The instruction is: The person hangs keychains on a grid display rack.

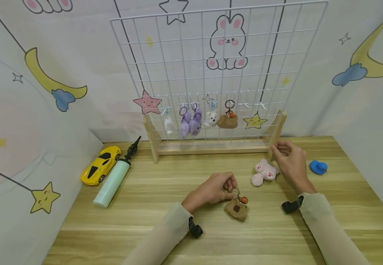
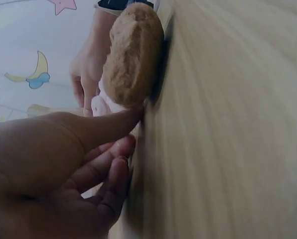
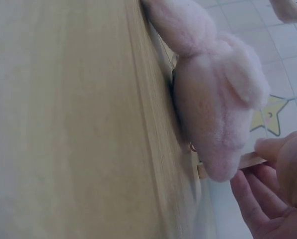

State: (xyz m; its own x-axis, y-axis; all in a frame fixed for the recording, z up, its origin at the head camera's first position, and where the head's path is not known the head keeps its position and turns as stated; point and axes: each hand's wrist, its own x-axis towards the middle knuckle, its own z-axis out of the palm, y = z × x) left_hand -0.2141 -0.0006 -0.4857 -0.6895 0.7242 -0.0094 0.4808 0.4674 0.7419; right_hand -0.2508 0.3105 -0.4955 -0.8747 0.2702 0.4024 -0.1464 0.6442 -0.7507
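Note:
A brown plush keychain (image 1: 237, 209) with an orange bead lies face up on the table. My left hand (image 1: 216, 187) is at its ring, thumb and fingers pinching there; the left wrist view shows the thumb close against the brown plush (image 2: 134, 55). With my right hand (image 1: 290, 160) I pinch the right wooden foot (image 1: 276, 138) of the wire grid rack (image 1: 211, 59). Between the hands lies a pink plush keychain (image 1: 264, 172), its paw pads showing. In the right wrist view the pink plush (image 3: 213, 94) partly covers the wooden foot near my fingers.
Hanging from the grid are a white plush (image 1: 169, 125), purple plushes (image 1: 190, 123), a white bear (image 1: 212, 119) and another brown plush (image 1: 228, 120). A yellow toy car (image 1: 101, 165) and pale green pump (image 1: 112, 183) lie left; a blue duck (image 1: 318, 167) sits right.

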